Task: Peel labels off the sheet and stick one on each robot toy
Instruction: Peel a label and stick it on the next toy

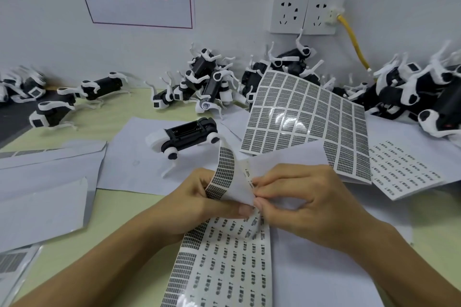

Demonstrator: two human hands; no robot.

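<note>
The desk (129, 197) is carrying everything: pale green, with white backing papers spread across it and black-and-white robot toys heaped along the far wall from left to right. A large label sheet (306, 122) is propped up at the far right, its grid of dark printed labels curling toward the viewer. One robot toy (185, 138) is lying apart from the heaps, just beyond the hands at the middle of the desk, belly up with its open compartment showing.

Nearer, a long label strip (224, 257) is running from the near edge up into the hands, and its upper end is bending back over the left hand (199, 197). That hand is gripping the curled strip, thumb pressing along its lower edge. The right hand (299, 202) is close against it, fingertips pinching at the edge of the sheet where a small label (247, 172) is lifting.

The peeling step appears to be under way; no label is yet on the near toy. The next move is likely calling for a clean pull free, then carrying the label across to the separate toy without letting it fold onto itself.
</note>
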